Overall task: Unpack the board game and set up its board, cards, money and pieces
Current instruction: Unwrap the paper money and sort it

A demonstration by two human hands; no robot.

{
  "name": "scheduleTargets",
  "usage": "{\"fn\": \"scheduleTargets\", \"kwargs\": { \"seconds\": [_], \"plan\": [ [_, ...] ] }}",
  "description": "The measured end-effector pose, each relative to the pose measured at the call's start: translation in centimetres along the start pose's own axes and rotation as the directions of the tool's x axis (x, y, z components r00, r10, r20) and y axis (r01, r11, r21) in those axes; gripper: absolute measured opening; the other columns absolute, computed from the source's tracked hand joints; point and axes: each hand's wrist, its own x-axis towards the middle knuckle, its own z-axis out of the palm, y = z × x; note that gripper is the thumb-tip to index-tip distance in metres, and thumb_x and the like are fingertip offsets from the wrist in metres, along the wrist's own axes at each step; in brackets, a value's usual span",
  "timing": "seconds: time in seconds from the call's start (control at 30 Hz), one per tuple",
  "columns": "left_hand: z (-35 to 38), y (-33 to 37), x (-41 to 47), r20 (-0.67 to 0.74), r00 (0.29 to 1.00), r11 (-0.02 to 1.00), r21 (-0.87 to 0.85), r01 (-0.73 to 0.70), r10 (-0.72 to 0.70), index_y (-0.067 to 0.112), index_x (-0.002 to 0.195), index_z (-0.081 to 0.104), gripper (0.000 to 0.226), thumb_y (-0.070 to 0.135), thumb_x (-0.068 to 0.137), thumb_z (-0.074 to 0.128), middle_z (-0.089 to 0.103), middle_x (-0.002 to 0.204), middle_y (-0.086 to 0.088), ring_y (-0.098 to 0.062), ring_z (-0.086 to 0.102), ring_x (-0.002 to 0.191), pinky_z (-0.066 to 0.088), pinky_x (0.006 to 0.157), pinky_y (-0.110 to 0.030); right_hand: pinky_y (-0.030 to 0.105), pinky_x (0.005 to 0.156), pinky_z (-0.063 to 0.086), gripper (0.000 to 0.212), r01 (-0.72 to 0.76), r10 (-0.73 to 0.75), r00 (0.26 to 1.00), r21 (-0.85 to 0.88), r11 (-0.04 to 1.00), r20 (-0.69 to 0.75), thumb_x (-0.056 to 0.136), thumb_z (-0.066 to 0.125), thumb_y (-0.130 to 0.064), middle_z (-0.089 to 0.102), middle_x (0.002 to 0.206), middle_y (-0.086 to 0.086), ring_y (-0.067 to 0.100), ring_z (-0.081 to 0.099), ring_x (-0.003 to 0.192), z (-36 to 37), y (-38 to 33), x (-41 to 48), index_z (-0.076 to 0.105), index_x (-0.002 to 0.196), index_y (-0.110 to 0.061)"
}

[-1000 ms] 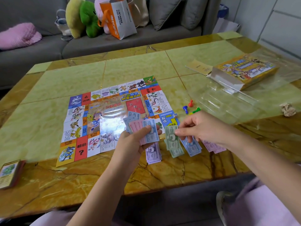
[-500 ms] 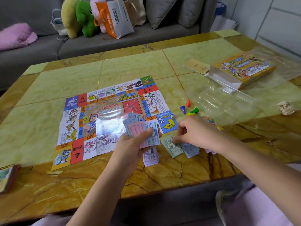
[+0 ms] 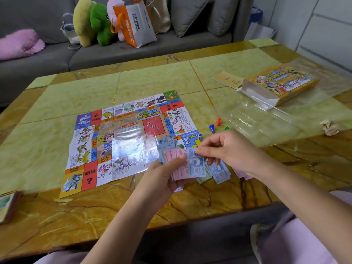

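The paper game board [image 3: 122, 141] lies unfolded on the table. My left hand [image 3: 162, 175] grips a fan of play money [image 3: 182, 163], pink and blue notes. My right hand [image 3: 226, 147] pinches the top corner of the front blue note in that fan. Sorted piles of notes [image 3: 221, 173] lie on the table under my right hand, partly hidden. Blue, red and green pawns [image 3: 215, 125] stand right of the board, with a white die [image 3: 200, 136] on the board's corner. A card deck [image 3: 7, 205] sits at the left edge.
The yellow game box [image 3: 280, 84] rests at the far right on clear plastic wrap [image 3: 266, 119], with a folded leaflet [image 3: 227, 79] beside it and a crumpled paper ball [image 3: 329, 127]. A grey sofa with plush toys and a bag stands behind the table [image 3: 57, 216].
My right hand left a green note on the table piles and rose to the fan, where it now pinches a blue note. The left hand kept holding the fan.
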Motion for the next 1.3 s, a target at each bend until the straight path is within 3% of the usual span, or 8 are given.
{"fn": "scheduleTargets", "kwargs": {
  "seconds": [0.2, 0.4, 0.57, 0.73, 0.93, 1.03, 1.2, 1.3],
  "plan": [
    [-0.3, 0.4, 0.3, 0.03, 0.999, 0.999, -0.016, -0.04, 0.04, -0.005, 0.104, 0.058, 0.017, -0.001, 0.091, 0.048, 0.073, 0.089, -0.018, -0.025, 0.072, 0.078, 0.06, 0.06, -0.031, 0.015, 0.048, 0.044, 0.003, -0.08, 0.081, 0.996, -0.017, 0.997, 0.025, 0.08, 0.071, -0.013, 0.066, 0.058, -0.002, 0.006, 0.058, 0.051, -3.1, -0.4, 0.5, 0.072, 0.081, -0.01],
    [-0.4, 0.5, 0.5, 0.019, 0.999, 0.998, -0.049, -0.041, 0.042, -0.006, 0.108, 0.057, 0.02, -0.001, 0.092, 0.047, 0.073, 0.092, -0.019, -0.027, 0.073, 0.082, 0.058, 0.058, -0.028, 0.028, 0.058, 0.039, 0.016, -0.215, 0.234, 0.971, -0.272, 0.938, 0.039, 0.071, 0.081, -0.032, 0.071, 0.069, 0.012, 0.016, 0.054, 0.056, -4.1, 1.3, 0.8, 0.075, 0.071, -0.017],
    [-0.5, 0.4, 0.5, 0.005, 0.999, 0.999, -0.036, -0.04, 0.04, -0.006, 0.109, 0.057, 0.021, 0.0, 0.091, 0.048, 0.072, 0.094, -0.02, -0.028, 0.072, 0.084, 0.06, 0.062, -0.03, 0.023, 0.053, 0.041, 0.015, -0.204, 0.225, 0.974, -0.38, 0.902, 0.011, 0.069, 0.082, -0.035, 0.065, 0.054, -0.005, 0.007, 0.054, 0.047, -3.2, 1.8, 1.4, 0.072, 0.065, -0.025],
    [-0.7, 0.5, 0.2, -0.003, 0.999, 0.998, -0.054, -0.041, 0.041, -0.008, 0.109, 0.055, 0.02, -0.001, 0.092, 0.047, 0.073, 0.091, -0.02, -0.028, 0.073, 0.082, 0.061, 0.065, -0.032, 0.01, 0.047, 0.036, 0.02, -0.131, 0.118, 0.991, -0.52, 0.844, -0.058, 0.064, 0.085, -0.037, 0.065, 0.065, -0.009, 0.0, 0.054, 0.056, -2.3, 2.4, 1.2, 0.069, 0.069, -0.026],
    [-1.0, 0.7, -0.1, -0.01, 0.999, 0.997, -0.058, -0.052, 0.052, -0.008, 0.113, 0.053, 0.023, 0.0, 0.092, 0.048, 0.073, 0.092, -0.02, -0.028, 0.073, 0.082, 0.061, 0.067, -0.032, 0.015, 0.049, 0.033, 0.038, -0.104, 0.044, 0.992, -0.56, 0.822, -0.12, 0.058, 0.088, -0.039, 0.06, 0.073, -0.007, 0.004, 0.05, 0.059, -2.1, 2.7, 1.0, 0.062, 0.079, -0.021],
    [-1.2, 0.7, -0.1, -0.015, 0.998, 0.997, -0.052, -0.057, 0.056, -0.007, 0.113, 0.054, 0.023, 0.001, 0.091, 0.049, 0.072, 0.095, -0.02, -0.028, 0.072, 0.084, 0.06, 0.069, -0.032, 0.014, 0.05, 0.035, 0.035, -0.07, 0.006, 0.994, -0.569, 0.82, -0.113, 0.063, 0.085, -0.041, 0.057, 0.073, -0.008, 0.004, 0.046, 0.057, -1.9, 2.5, 0.8, 0.063, 0.083, -0.022],
    [-1.4, 0.7, 0.0, -0.014, 0.997, 0.997, -0.012, -0.073, 0.073, -0.004, 0.113, 0.056, 0.024, 0.003, 0.091, 0.051, 0.073, 0.095, -0.017, -0.026, 0.072, 0.086, 0.06, 0.072, -0.032, 0.016, 0.058, 0.035, 0.008, 0.141, -0.101, 0.99, -0.618, 0.774, 0.099, 0.075, 0.077, -0.036, 0.052, 0.075, -0.011, 0.003, 0.049, 0.068, -0.7, 2.2, 0.5, 0.071, 0.079, -0.032],
    [-1.5, 0.7, 0.1, -0.015, 0.997, 0.997, -0.007, -0.077, 0.077, -0.004, 0.115, 0.057, 0.026, 0.005, 0.09, 0.052, 0.073, 0.097, -0.017, -0.026, 0.072, 0.088, 0.06, 0.067, -0.029, 0.028, 0.07, 0.045, 0.015, 0.182, -0.076, 0.979, -0.637, 0.749, 0.19, 0.074, 0.077, -0.039, 0.054, 0.087, -0.009, 0.005, 0.053, 0.081, 0.3, 2.1, 0.0, 0.071, 0.085, -0.032]
  ]
}}
